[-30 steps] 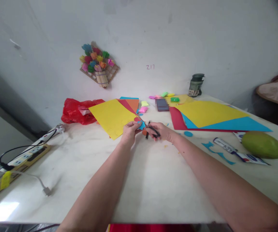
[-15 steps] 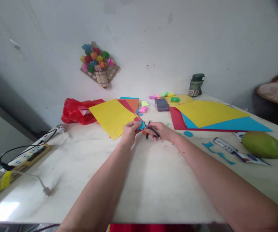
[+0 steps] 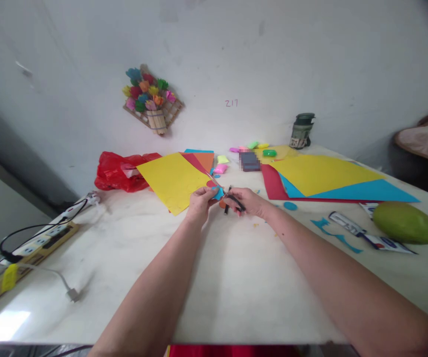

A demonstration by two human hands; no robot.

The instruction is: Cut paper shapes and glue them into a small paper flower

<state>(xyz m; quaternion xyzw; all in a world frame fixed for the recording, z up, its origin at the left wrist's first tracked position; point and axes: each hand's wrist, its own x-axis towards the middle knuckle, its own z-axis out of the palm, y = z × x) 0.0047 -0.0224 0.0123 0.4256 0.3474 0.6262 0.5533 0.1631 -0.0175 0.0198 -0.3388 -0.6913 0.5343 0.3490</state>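
Between the fingers of my left hand (image 3: 200,201) is a small piece of blue paper (image 3: 218,193), pinched at its left edge. My right hand (image 3: 249,201) is closed round the black handles of a pair of scissors (image 3: 237,202). Their blades point away and to the left, beside the blue paper. Whether the blades are apart is too small to tell. Just beyond my fingers lies a red paper circle (image 3: 211,183), and an orange paper circle (image 3: 222,204) shows below the scissors. A sheet of yellow paper (image 3: 172,181) lies left of my left hand.
A blue circle (image 3: 290,206) and blue paper scraps (image 3: 335,234) lie right of my hand, near a glue tube (image 3: 345,223) and a green fruit (image 3: 404,222). Large coloured sheets (image 3: 333,173) and a bottle (image 3: 302,131) stand farther back. A power strip (image 3: 46,239) runs along the left.
Almost nothing differs. The scissors' blades sit at a slightly different angle by the blue paper, while both hands hold nearly the same place.
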